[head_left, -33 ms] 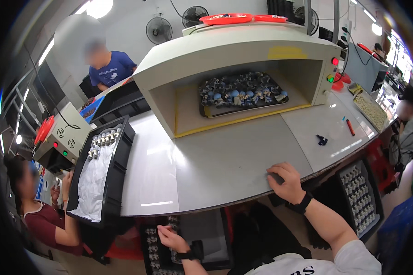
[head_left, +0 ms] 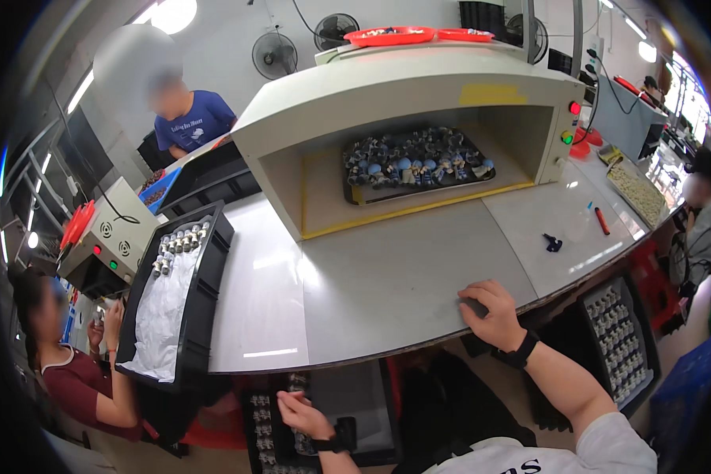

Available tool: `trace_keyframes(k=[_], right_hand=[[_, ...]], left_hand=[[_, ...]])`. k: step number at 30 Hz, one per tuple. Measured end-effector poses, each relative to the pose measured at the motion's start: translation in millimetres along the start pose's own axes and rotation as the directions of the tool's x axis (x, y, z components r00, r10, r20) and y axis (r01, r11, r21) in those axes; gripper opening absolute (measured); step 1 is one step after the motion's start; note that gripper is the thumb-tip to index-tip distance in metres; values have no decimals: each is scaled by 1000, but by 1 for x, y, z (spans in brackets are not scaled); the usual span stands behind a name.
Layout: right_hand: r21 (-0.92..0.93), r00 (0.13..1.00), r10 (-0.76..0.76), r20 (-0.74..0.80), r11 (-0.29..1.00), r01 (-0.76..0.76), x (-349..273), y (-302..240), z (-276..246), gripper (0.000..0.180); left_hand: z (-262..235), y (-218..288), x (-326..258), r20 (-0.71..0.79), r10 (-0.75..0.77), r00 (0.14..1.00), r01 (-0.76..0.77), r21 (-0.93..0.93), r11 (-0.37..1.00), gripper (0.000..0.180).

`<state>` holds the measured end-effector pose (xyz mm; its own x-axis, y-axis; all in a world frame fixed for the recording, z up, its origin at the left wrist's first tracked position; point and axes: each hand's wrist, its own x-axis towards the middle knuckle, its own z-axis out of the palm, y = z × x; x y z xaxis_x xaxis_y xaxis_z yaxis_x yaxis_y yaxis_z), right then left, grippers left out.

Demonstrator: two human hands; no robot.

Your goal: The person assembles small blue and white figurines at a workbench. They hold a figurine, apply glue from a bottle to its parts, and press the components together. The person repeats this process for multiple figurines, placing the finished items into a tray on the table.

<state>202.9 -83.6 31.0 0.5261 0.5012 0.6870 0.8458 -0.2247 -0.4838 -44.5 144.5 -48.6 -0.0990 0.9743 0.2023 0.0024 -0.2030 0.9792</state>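
My right hand (head_left: 491, 314) rests at the front edge of the white table, palm down. Its fingers are bent but apart from the thumb, with a dark shadow beneath them and nothing visibly held. Below the table edge, my left hand (head_left: 304, 415) hovers over black trays (head_left: 354, 403), its fingers loosely curled and nothing seen in them. Facing me on the table is a cream box-shaped oven (head_left: 411, 88) with a wide opening. Inside it lies a dark tray (head_left: 361, 192) filled with small blue, white and dark figurines (head_left: 407, 164).
At left, a black crate (head_left: 217, 265) holds white paper and several small figures (head_left: 183, 239). A dark blue piece (head_left: 552, 242) and a red pen (head_left: 602, 221) lie at right. Another tray of figures (head_left: 618, 340) stands low at right. Co-workers (head_left: 79, 371) sit nearby.
My left hand has shifted slightly to the right. My right hand stays where it was on the table.
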Motion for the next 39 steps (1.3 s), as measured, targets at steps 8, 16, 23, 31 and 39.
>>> trace_keyframes(k=[8, 16, 23, 31, 39], right_hand=[[-36, 902, -255, 348, 958, 284, 85, -25, -37, 21], [-258, 884, -160, 440, 920, 295, 240, 34, 45, 22], [-418, 925, 14, 380, 895, 158, 302, 90, 143, 30], [-595, 954, -11, 298, 780, 195, 316, 117, 185, 16], [-179, 987, -151, 51, 971, 157, 277, 73, 122, 14]], left_hand=[[54, 41, -62, 306, 386, 871, -263, -373, 890, 34], [122, 70, -60, 435, 671, 600, -561, -369, 741, 34], [117, 75, -52, 605, 585, 540, -621, -182, 762, 22], [116, 63, -54, 618, 541, 571, -582, -160, 797, 20], [120, 76, -50, 613, 557, 560, -581, -188, 792, 17]])
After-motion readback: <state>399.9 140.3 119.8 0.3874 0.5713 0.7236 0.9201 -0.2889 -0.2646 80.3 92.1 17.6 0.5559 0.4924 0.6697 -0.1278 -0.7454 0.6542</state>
